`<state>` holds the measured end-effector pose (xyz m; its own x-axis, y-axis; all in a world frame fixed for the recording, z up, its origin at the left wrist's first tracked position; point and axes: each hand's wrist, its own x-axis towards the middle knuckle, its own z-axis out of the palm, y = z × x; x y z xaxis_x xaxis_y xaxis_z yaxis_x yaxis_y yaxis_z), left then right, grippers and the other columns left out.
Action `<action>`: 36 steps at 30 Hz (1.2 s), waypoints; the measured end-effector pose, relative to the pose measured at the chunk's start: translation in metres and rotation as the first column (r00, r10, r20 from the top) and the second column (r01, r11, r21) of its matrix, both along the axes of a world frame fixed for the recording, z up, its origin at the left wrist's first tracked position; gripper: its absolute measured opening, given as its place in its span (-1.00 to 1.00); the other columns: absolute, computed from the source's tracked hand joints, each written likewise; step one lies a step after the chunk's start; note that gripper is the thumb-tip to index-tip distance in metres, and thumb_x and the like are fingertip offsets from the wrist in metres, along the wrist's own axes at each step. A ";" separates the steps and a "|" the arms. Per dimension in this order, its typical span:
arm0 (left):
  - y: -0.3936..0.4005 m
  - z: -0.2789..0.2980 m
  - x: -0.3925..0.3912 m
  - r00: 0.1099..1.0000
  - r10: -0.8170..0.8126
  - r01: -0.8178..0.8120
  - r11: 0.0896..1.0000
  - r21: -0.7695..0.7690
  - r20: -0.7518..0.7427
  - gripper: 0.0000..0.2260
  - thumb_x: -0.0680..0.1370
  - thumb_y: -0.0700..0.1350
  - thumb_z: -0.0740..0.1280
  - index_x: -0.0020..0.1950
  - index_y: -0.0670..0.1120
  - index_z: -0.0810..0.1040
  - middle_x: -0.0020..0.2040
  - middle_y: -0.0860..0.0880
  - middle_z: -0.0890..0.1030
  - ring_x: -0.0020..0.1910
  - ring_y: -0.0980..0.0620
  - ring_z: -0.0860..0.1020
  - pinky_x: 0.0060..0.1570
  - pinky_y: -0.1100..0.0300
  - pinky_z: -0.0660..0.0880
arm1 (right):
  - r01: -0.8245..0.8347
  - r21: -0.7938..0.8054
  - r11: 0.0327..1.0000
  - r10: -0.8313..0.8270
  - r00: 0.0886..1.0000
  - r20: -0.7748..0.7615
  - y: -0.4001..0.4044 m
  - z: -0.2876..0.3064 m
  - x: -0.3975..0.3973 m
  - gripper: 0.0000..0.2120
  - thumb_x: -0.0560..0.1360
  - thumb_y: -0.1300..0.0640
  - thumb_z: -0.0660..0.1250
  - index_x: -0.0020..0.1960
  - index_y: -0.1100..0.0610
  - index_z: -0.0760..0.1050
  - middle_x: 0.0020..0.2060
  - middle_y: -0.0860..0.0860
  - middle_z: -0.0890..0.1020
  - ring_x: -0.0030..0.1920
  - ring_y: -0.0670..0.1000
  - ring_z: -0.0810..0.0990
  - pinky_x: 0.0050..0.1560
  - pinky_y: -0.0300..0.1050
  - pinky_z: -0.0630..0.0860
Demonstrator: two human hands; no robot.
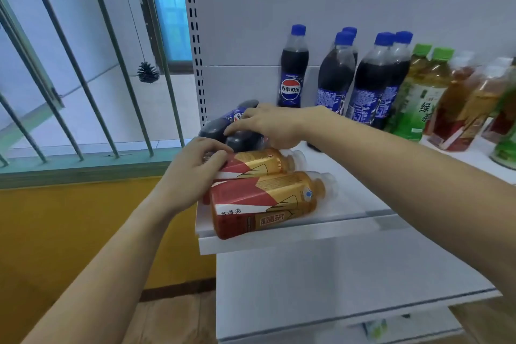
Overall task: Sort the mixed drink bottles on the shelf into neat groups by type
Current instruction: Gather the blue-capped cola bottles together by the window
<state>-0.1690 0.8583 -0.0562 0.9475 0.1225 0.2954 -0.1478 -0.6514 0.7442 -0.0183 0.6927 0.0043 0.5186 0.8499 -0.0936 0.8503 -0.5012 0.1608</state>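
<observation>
Two amber tea bottles with red and gold labels lie on their sides at the left end of the white shelf [349, 198]. My left hand [192, 173] grips the base of the farther tea bottle [259, 163]; the nearer tea bottle [265, 201] lies against the front lip. Behind them lie two dark cola bottles [220, 127] on their sides, and my right hand [268, 126] rests over them with curled fingers. Several upright cola bottles [293, 70] with blue caps stand at the back.
Green tea bottles [416, 92] with green caps and upright red-label tea bottles [458, 109] stand at the right. A slotted shelf post [195, 36] rises at the left, with window bars [106, 64] beyond. A lower shelf [335, 288] sits below.
</observation>
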 end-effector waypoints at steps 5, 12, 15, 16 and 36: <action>-0.005 -0.019 -0.009 0.993 -0.006 0.050 0.921 -0.386 0.114 -0.65 0.60 0.12 0.13 0.15 -0.03 0.61 0.01 -0.05 0.69 -0.01 -0.03 0.68 -0.08 0.06 0.60 | -0.049 0.034 0.998 0.047 0.997 0.066 0.015 -0.006 0.006 -0.32 0.48 0.04 0.50 0.47 -0.25 0.25 0.31 0.04 0.45 0.33 0.12 0.36 0.30 0.19 0.43; 0.000 -0.043 -0.003 0.977 0.130 0.002 0.790 -0.613 0.171 -0.58 0.65 0.10 0.05 0.17 -0.12 0.58 0.03 -0.20 0.68 0.02 -0.22 0.66 0.02 -0.20 0.61 | 0.066 0.351 0.934 -0.038 0.996 -0.085 0.005 0.012 0.005 -0.32 0.46 -0.01 0.54 0.47 -0.05 0.29 0.28 0.04 0.54 0.17 0.03 0.51 0.23 0.01 0.47; 0.002 -0.051 0.003 0.968 0.163 -0.024 0.820 -0.572 0.193 -0.61 0.65 0.08 0.06 0.11 -0.11 0.59 0.00 -0.17 0.68 0.01 -0.16 0.67 0.05 -0.26 0.60 | 0.161 0.544 0.823 -0.094 0.984 -0.149 -0.004 0.026 0.005 -0.35 0.51 0.01 0.50 0.47 0.05 0.26 0.30 0.08 0.56 0.10 -0.02 0.52 0.21 -0.05 0.52; 0.002 -0.052 0.005 0.967 0.156 -0.018 0.827 -0.562 0.200 -0.61 0.66 0.08 0.05 0.10 -0.10 0.60 -0.01 -0.15 0.69 0.00 -0.14 0.67 0.04 -0.24 0.61 | 0.196 0.585 0.787 -0.117 0.978 -0.170 -0.006 0.029 0.005 -0.36 0.52 0.01 0.49 0.47 0.07 0.26 0.31 0.10 0.56 0.10 -0.02 0.52 0.17 -0.09 0.52; -0.004 -0.059 0.007 0.963 0.080 0.085 0.818 -0.569 0.259 -0.59 0.67 0.11 0.01 0.07 -0.08 0.57 -0.08 -0.15 0.71 -0.05 -0.14 0.70 -0.02 -0.15 0.65 | 0.525 0.758 0.386 -0.236 0.851 -0.469 -0.007 0.027 0.007 -0.42 0.49 -0.05 0.50 0.38 0.06 0.32 0.10 -0.09 0.50 0.01 -0.05 0.56 -0.09 -0.07 0.66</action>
<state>-0.1623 0.8542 -0.1151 0.8465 0.3445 0.4060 -0.3888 -0.1210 0.9133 -0.0113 0.6861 0.0314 0.8875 0.2891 0.3589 0.4607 -0.5378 -0.7060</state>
